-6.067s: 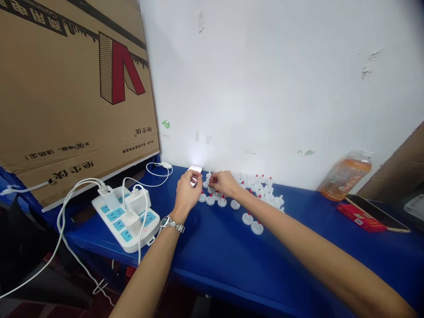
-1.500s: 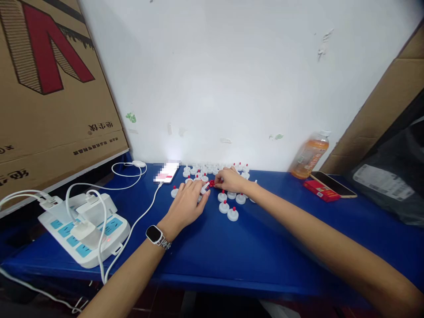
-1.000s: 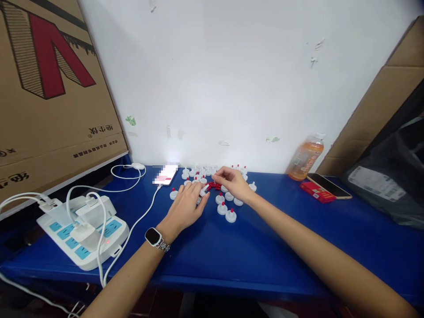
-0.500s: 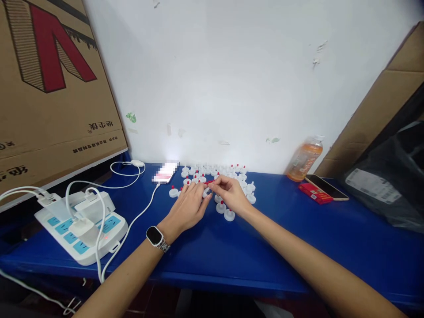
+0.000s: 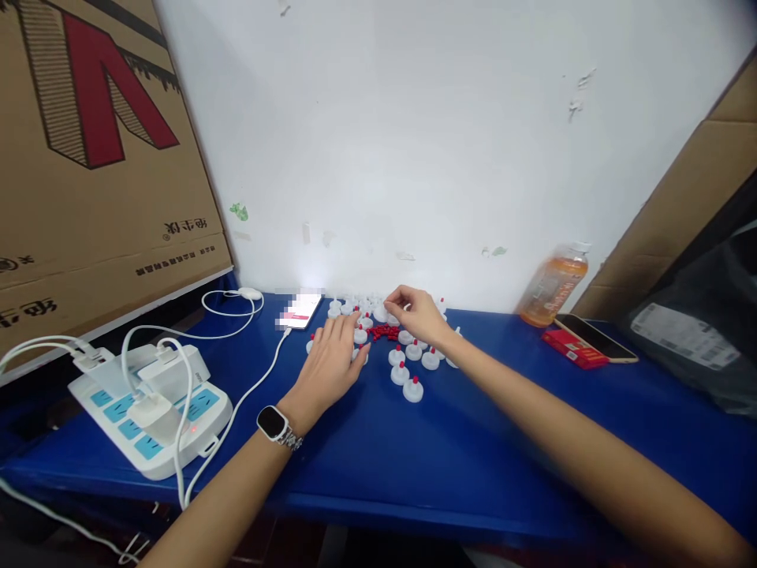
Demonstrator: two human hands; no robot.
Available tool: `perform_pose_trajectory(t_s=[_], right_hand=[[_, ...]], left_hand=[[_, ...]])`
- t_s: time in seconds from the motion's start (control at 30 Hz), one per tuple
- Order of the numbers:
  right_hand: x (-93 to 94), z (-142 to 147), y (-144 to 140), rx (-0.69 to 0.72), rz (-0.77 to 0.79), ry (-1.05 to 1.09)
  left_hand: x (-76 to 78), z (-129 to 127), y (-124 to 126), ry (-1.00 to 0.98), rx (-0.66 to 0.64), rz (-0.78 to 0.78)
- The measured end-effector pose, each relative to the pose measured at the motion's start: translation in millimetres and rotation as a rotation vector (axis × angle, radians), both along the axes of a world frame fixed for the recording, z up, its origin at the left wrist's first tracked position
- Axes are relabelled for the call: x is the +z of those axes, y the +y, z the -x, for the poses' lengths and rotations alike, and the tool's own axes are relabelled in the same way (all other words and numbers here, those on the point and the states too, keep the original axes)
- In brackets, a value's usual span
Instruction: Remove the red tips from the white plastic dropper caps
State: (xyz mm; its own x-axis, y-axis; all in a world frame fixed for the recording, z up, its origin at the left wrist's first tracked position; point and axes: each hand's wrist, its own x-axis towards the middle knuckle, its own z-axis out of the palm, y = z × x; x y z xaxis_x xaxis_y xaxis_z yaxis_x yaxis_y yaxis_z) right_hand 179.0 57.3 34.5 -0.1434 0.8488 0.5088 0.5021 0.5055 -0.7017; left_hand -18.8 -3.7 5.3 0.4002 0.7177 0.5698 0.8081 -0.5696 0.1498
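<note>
Many white spouted caps (image 5: 412, 389), some with a small red tip on the spout, stand in a cluster on the blue table. A pile of loose red tips (image 5: 385, 332) lies in their middle. My right hand (image 5: 419, 314) is closed in a pinch behind that pile, thumb and forefinger at the spout of a white cap (image 5: 380, 312). My left hand (image 5: 332, 353) lies palm down with its fingers stretched over the left caps. Its thumb is beside a red-tipped cap (image 5: 359, 335); what is under the palm is hidden.
A white power strip (image 5: 159, 465) with plugs and cables sits at left, near a lit phone (image 5: 303, 310). At right are an orange drink bottle (image 5: 553, 288), a red packet (image 5: 573, 349), another phone (image 5: 597, 339) and a dark plastic bag (image 5: 703, 315). A large carton (image 5: 118, 197) leans at left.
My hands have parted from where they met over the caps. The right hand has moved back to a white cap; the left has drawn slightly left and opened flat. The red pile now shows.
</note>
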Motion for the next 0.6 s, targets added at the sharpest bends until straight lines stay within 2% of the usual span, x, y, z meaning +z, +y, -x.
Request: perform_pose_trajectory(t_s=[0.13, 0.27, 0.47, 0.6], right_hand=[[-5.7, -2.3, 41.3, -0.083, 0.045, -0.324], [-12.7, 6.6, 59.5, -0.076, 0.086, -0.591], [-7.8, 21.7, 74.0, -0.161, 0.074, -0.674], [-5.9, 34.2, 85.2, -0.167, 0.097, -0.692]], left_hand=[[3.2, 6.2, 0.4, 0.116, -0.038, 0.056], [2.2, 6.3, 1.6, 0.126, -0.073, 0.083], [1.8, 6.4, 3.8, 0.092, -0.091, 0.071], [2.7, 9.1, 4.8, 0.069, -0.071, 0.071]])
